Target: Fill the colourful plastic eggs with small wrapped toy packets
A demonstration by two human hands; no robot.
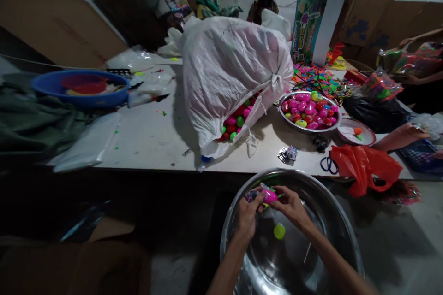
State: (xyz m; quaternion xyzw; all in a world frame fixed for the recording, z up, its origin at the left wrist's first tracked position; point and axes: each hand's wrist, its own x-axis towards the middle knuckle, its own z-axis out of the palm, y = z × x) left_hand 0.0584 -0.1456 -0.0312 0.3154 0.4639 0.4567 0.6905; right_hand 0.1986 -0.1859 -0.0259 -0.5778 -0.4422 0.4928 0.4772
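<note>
Above a large metal basin [346, 221], both hands meet around a bright pink plastic egg [270, 196]. My left hand [247, 215] is closed on the egg's left side, with a small shiny clear packet [252, 195] by its fingers. My right hand [293, 207] pinches the egg from the right, and bits of green and yellow show around the fingertips. What those bits are is partly hidden. Below the hands, a yellow-green round piece [279, 231] lies in the basin.
On the white table [152, 143], a big white sack [235, 55] spills colourful eggs. To its right stand a metal bowl of eggs [309, 110], small packets [288, 153], scissors [329, 165] and a red bag [367, 168]. A blue tub [44, 87] sits left; another person's arms show at right.
</note>
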